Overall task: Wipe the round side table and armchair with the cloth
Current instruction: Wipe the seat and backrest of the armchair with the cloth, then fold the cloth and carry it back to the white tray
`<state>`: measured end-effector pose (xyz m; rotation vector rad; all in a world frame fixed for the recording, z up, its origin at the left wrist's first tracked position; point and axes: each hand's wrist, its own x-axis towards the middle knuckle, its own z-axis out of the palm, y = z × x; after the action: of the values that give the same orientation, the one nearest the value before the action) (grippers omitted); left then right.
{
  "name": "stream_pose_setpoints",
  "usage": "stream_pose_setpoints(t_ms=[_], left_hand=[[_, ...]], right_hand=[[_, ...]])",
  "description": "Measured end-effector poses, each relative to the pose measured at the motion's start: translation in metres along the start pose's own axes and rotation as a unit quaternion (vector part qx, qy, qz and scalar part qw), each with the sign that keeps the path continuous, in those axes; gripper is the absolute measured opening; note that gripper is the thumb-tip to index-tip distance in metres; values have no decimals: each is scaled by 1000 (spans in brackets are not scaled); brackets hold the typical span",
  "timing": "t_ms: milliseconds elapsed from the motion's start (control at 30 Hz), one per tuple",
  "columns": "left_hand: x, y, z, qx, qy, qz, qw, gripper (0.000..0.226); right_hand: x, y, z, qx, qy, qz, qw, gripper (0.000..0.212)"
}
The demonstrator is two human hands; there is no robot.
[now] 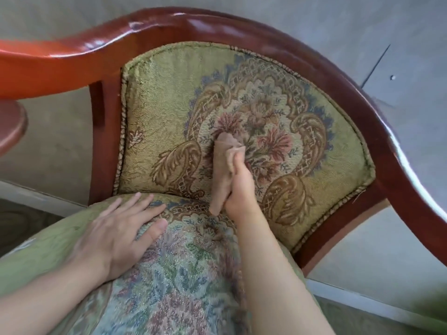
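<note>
**Cloth against the chair back**

Nearest the camera, two bare forearms reach up from the bottom edge over the seat of the armchair, a rounded cushion in pale green fabric woven with flowers in pink, blue and green. Behind the seat stands the padded back, gold-green with a large floral medallion ringed by brown paisley shapes and edged in twisted cord. A glossy red-brown wooden frame curves around the back and sweeps down on both sides as armrests; its left part glows orange in the light. Grey floor shows past the frame, with a thin dark line and a small pale speck on it at the upper right.

At the left edge, below the left armrest, part of the round table shows as a reddish-brown curved rim; it stands apart from both hands.

The left hand lies flat and released on the seat's upper left, fingers spread and pointing toward the back, grasping nothing.

The right hand reaches over the seat to the back and is clenched on the cloth, a tan, bunched strip. The cloth's upper end presses against the lower centre of the medallion, and its lower end hangs just beside the wrist toward the crease where back meets seat.
</note>
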<state>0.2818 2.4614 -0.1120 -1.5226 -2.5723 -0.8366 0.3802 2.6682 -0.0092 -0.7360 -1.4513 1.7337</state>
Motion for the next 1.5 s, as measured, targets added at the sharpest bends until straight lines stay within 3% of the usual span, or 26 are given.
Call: stream_pose_setpoints(t_ms=[167, 400, 467, 533, 600, 667, 733, 833, 967, 1067, 1133, 1233, 1367, 1500], left_hand=[[2, -1, 0, -21, 8, 6, 1000, 94], [-13, 19, -25, -143, 21, -21, 989, 93], [-20, 44, -44, -310, -11, -63, 949, 83], [-24, 78, -67, -491, -42, -100, 865, 74], [-26, 110, -99, -595, -65, -110, 794, 74], [-28, 135, -140, -655, -54, -108, 746, 62], [-34, 151, -192, -663, -17, -101, 742, 34], [-50, 163, -277, -604, 49, -102, 789, 22], [-78, 175, -400, -520, 180, -142, 823, 16], [-108, 174, -497, -460, 229, -179, 839, 15], [-131, 166, -561, -433, 243, -192, 847, 15], [-170, 152, -659, -396, 274, -212, 851, 16], [-240, 128, -765, -367, 318, -219, 846, 15], [-331, 95, -849, -336, 371, -219, 838, 17]], right_hand=[[-45, -32, -49, 220, -101, 47, 969, 50], [-113, -66, -62, 187, -201, 114, 955, 50], [-129, -76, -56, 162, -223, 169, 946, 51], [-145, -88, -47, 148, -250, 225, 930, 52], [-162, -106, -35, 138, -275, 271, 912, 56], [-179, -131, -23, 121, -292, 297, 901, 62], [-194, -163, -8, 106, -296, 313, 896, 62], [-215, -230, 23, 69, -277, 323, 902, 65], [-259, -320, 104, -59, -252, 248, 934, 57], [-319, -378, 174, -139, -264, 90, 950, 33], [-358, -410, 216, -181, -314, -17, 932, 46], [-399, -449, 280, -275, -369, -166, 872, 41], [-449, -489, 369, -356, -424, -269, 788, 36], [-513, -511, 457, -349, -455, -316, 756, 31]])
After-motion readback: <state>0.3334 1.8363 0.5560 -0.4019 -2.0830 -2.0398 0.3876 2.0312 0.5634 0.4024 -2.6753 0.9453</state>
